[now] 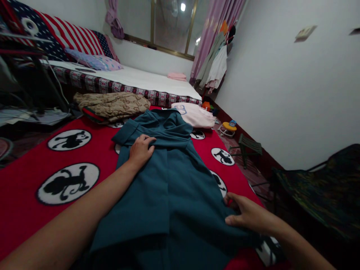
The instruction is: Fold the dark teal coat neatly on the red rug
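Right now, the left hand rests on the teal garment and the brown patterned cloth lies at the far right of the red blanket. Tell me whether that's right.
Not quite: the head view shows the brown patterned cloth at the far left of the red blanket, not the far right. The left hand does rest on the teal garment.

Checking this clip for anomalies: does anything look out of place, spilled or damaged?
Nothing spilled or damaged stands out. The mildest oddity is the teal garment on the red blanket: its upper part lies in loose creases beyond the left hand, whereas the middle is smoother.
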Motion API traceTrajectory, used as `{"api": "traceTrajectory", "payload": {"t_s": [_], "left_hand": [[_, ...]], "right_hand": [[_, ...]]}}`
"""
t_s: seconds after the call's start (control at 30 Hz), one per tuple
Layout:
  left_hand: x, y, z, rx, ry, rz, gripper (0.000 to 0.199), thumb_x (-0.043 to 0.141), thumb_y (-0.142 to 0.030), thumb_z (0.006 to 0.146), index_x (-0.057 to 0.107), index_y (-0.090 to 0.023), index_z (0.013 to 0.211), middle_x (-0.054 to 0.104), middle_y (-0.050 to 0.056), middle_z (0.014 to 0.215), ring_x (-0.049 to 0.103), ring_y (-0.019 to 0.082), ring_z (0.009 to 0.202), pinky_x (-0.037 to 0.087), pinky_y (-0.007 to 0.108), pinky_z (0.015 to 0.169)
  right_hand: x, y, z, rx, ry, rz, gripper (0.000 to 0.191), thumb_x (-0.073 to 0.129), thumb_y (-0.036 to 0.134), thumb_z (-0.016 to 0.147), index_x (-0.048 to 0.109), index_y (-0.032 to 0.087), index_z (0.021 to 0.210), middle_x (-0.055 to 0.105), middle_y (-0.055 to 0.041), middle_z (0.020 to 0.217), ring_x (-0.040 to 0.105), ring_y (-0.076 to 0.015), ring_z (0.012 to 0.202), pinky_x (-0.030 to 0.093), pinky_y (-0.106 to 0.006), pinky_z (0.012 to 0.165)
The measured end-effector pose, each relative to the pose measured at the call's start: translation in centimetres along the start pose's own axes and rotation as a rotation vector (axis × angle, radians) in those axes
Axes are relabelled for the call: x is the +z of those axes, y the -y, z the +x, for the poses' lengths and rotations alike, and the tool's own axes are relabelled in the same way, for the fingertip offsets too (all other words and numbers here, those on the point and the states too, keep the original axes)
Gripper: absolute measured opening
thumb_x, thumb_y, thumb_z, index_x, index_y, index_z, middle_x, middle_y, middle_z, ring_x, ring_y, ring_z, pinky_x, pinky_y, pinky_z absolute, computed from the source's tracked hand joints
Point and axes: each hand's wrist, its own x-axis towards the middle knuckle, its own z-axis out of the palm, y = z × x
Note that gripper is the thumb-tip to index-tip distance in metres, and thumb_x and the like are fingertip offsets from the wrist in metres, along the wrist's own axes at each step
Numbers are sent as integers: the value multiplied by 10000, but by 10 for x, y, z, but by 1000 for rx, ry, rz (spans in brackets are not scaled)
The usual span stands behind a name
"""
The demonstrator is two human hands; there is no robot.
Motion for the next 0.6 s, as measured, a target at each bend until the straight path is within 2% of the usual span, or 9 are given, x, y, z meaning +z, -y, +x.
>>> {"api": "traceTrajectory", "payload": {"t_s": [0.07,0.13,0.27,0.37,0.47,0.6], "left_hand": [[1,0,0,2,5,3,310,587,-239,835,698,-235,1124,611,68,1100,578,243,1045,499,346,901],[1,1,0,7,8,7,304,578,-235,837,709,-253,1111,624,59,1065,583,244,1031,501,342,874],[2,4,4,1,8,-32,287,531,-233,861,744,-274,1049,663,46,1004,617,225,967,506,316,823],[-4,6,21,6,5,-95,302,518,-224,856,754,-238,1042,707,53,991,646,214,935,504,305,850],[-22,5,50,21,-58,-154,310,535,-202,821,763,-208,1031,740,56,991,660,217,953,491,297,900],[-59,-3,88,70,-188,-190,316,535,-157,794,773,-181,999,753,47,987,664,209,955,476,286,930]], "right_hand": [[3,0,-1,-18,22,164,355,714,418,658,521,206,868,581,15,779,530,-143,712,388,-226,601],[3,4,-1,-39,-8,280,295,668,393,678,477,202,795,533,26,735,494,-129,678,379,-228,596],[-2,23,-5,-67,-165,290,248,639,370,692,458,201,712,477,35,688,454,-121,649,368,-232,577],[-8,45,-12,-96,-217,311,252,647,394,704,486,201,721,501,27,705,487,-135,667,406,-241,585],[-11,71,-18,-134,-199,352,280,662,430,727,503,202,761,540,16,739,517,-146,687,443,-245,591],[-3,104,-22,-199,-86,406,258,642,436,781,541,209,849,587,-2,797,550,-153,708,471,-243,597]]}}
